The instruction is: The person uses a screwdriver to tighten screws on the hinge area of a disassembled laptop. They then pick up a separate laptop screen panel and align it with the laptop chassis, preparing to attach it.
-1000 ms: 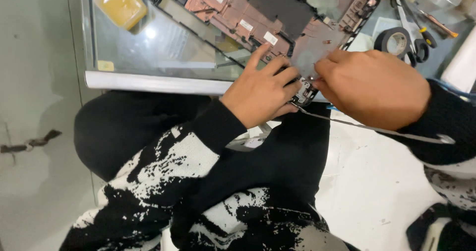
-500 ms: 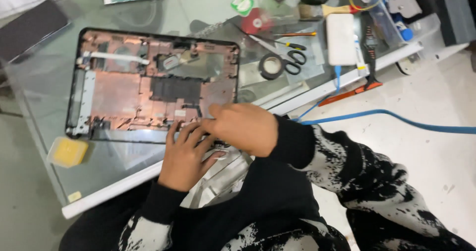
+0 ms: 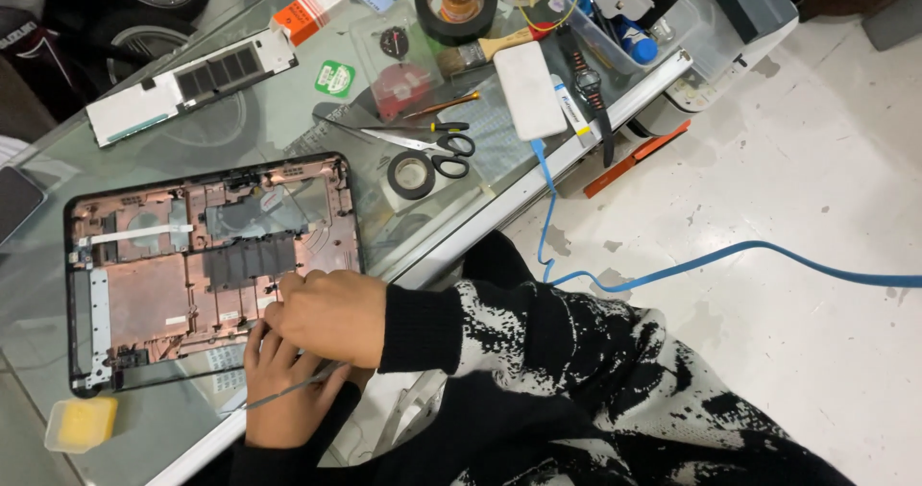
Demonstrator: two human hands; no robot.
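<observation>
The laptop shell (image 3: 192,265) lies open and stripped on the glass table (image 3: 317,126), its pink inner frame bare. Both hands work at its near edge. The right hand (image 3: 327,315) curls over that edge, fingers pressed together. Just below, the left hand (image 3: 288,390) pinches a thin metal tool (image 3: 288,387). Scissors (image 3: 427,145) and a tape roll (image 3: 411,174) lie well beyond the fingers, untouched.

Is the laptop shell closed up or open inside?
Open: the laptop shell lies with its bare pink inside and dark vents showing, no cover on it.
</observation>
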